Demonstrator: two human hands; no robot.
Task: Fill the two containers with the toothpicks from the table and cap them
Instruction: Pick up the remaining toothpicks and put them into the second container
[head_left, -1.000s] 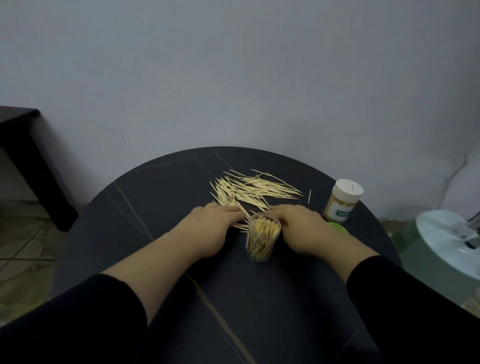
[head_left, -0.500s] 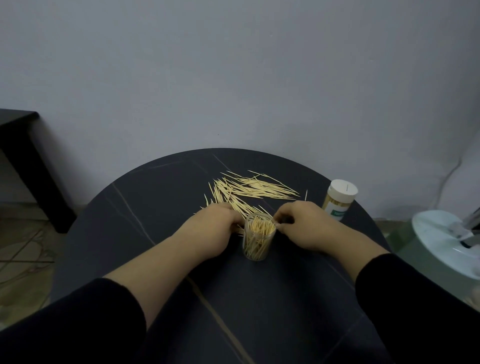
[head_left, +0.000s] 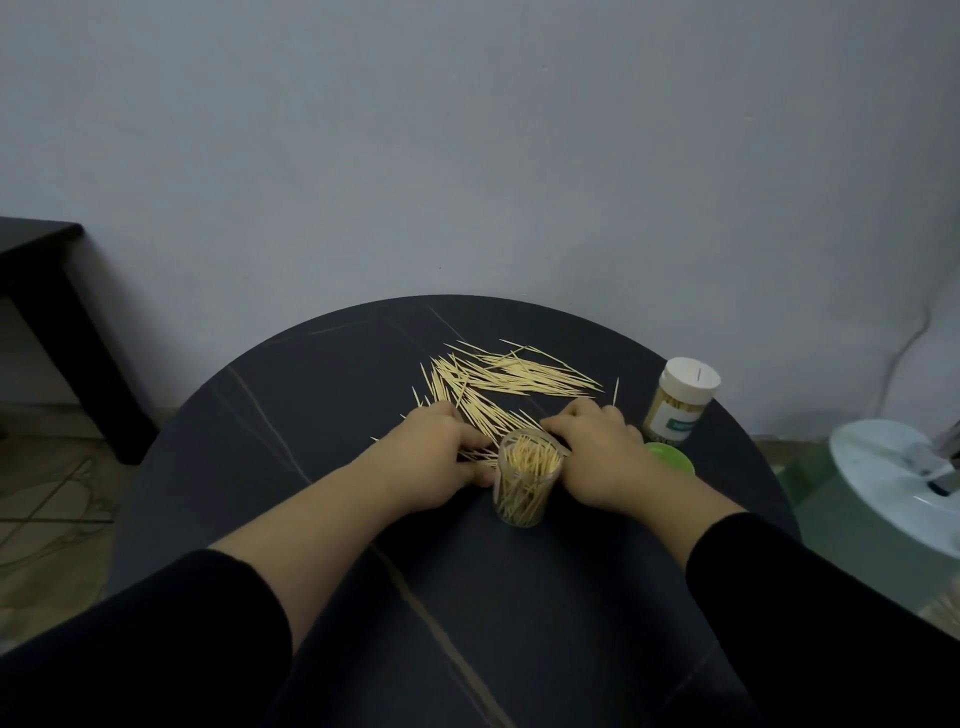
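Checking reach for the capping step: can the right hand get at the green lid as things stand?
Probably yes: the green lid lies uncovered just beside the right hand, nothing between them.

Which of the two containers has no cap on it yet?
The clear container between the hands; the other container, at the right edge, wears a white cap.

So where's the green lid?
The green lid lies on the table's right side, just behind the right hand, in front of the capped jar.
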